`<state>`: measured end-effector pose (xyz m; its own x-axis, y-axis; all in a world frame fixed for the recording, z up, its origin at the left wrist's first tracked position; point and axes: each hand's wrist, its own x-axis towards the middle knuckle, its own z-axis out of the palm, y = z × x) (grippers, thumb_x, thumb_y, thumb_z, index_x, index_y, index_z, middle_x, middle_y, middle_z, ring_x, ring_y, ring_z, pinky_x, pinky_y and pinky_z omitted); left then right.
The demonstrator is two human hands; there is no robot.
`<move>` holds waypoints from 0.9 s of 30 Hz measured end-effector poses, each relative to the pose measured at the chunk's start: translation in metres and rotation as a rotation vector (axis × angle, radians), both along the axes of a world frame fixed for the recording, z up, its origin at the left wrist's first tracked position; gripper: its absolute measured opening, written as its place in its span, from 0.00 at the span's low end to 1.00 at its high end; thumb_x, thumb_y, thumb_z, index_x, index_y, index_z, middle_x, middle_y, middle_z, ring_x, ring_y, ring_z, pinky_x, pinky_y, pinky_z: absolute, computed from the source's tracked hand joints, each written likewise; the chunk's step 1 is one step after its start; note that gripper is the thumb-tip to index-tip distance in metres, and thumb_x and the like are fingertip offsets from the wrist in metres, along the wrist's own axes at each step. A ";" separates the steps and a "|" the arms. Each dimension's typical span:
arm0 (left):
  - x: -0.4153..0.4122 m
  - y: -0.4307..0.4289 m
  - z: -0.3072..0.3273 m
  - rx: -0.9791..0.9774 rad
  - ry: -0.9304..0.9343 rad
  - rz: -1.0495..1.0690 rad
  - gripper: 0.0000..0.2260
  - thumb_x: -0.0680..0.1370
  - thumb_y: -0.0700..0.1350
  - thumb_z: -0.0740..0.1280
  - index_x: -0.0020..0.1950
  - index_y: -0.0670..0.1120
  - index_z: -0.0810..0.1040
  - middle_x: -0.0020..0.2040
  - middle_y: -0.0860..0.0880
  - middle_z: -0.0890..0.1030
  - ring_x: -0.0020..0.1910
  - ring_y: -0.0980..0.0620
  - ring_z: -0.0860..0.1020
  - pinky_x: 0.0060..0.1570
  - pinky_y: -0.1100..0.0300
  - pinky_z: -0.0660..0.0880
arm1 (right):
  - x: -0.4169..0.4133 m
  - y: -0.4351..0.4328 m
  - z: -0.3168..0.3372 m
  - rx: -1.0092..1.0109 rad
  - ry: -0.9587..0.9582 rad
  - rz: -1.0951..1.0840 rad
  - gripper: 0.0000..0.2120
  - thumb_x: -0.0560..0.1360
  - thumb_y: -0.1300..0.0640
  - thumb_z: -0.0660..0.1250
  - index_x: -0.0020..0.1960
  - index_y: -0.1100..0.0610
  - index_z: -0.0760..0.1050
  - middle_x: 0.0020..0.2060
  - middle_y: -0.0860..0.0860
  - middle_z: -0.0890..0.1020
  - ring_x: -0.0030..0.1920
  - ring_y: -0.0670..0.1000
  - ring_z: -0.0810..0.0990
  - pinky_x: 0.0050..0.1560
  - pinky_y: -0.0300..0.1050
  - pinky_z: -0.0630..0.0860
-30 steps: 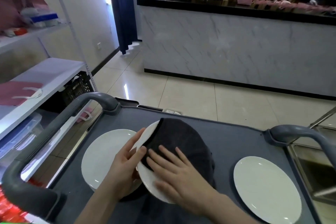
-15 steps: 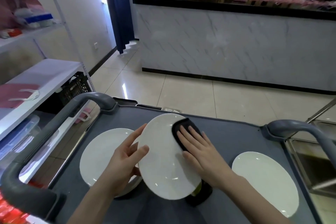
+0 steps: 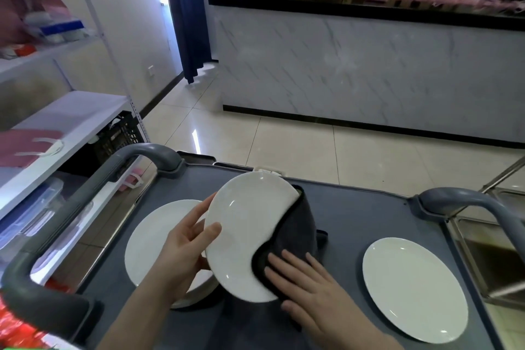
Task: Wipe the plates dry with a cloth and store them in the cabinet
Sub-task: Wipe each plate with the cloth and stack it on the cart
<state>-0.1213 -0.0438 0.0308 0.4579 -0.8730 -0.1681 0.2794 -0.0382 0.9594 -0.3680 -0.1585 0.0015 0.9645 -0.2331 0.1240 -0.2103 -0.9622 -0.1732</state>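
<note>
My left hand (image 3: pixel 184 250) grips the left rim of a white plate (image 3: pixel 244 224) tilted above the grey cart top (image 3: pixel 355 213), thumb on its face. My right hand (image 3: pixel 306 284) lies flat with straight fingers on a dark grey cloth (image 3: pixel 301 224), pressing it against the plate's lower right edge. The cloth wraps round the plate's right side. A second white plate (image 3: pixel 153 239) lies on the cart to the left, partly under my left hand. A third white plate (image 3: pixel 412 287) lies flat on the right of the cart.
Grey cart handles rise at the left (image 3: pixel 85 202) and right (image 3: pixel 477 204). A white shelf rack (image 3: pixel 71 122) with boxes stands to the left. A steel sink (image 3: pixel 497 264) sits right of the cart. A marble-fronted counter (image 3: pixel 369 71) crosses the tiled floor ahead.
The cloth covered most of the plate a second ago. My right hand has swept it to the plate's right edge, then down to the lower right. My left hand keeps its grip.
</note>
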 end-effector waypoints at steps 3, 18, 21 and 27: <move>-0.001 -0.001 0.004 -0.009 0.006 -0.010 0.25 0.70 0.52 0.71 0.66 0.64 0.75 0.55 0.45 0.84 0.51 0.43 0.83 0.41 0.44 0.81 | 0.002 -0.023 0.002 0.111 -0.105 -0.165 0.23 0.82 0.45 0.51 0.76 0.45 0.57 0.76 0.40 0.56 0.76 0.44 0.53 0.73 0.54 0.54; -0.031 -0.006 -0.005 0.007 -0.051 0.076 0.20 0.80 0.32 0.61 0.64 0.54 0.75 0.51 0.44 0.85 0.46 0.45 0.85 0.36 0.58 0.80 | 0.019 -0.058 0.015 0.958 -0.631 -0.736 0.12 0.69 0.58 0.75 0.50 0.47 0.80 0.44 0.43 0.85 0.47 0.44 0.82 0.52 0.47 0.79; -0.031 -0.009 -0.002 0.026 -0.246 0.066 0.20 0.81 0.34 0.62 0.61 0.59 0.78 0.52 0.49 0.85 0.48 0.50 0.84 0.38 0.63 0.79 | 0.016 -0.065 0.019 0.980 -0.613 -0.694 0.07 0.70 0.59 0.74 0.46 0.50 0.82 0.41 0.47 0.85 0.46 0.49 0.83 0.50 0.50 0.79; -0.035 -0.024 0.005 0.038 -0.678 -0.094 0.23 0.79 0.35 0.63 0.60 0.65 0.77 0.54 0.61 0.83 0.54 0.59 0.80 0.47 0.71 0.74 | 0.020 -0.074 0.040 0.824 -0.580 -0.492 0.10 0.71 0.62 0.74 0.48 0.48 0.83 0.43 0.40 0.85 0.47 0.41 0.82 0.49 0.35 0.75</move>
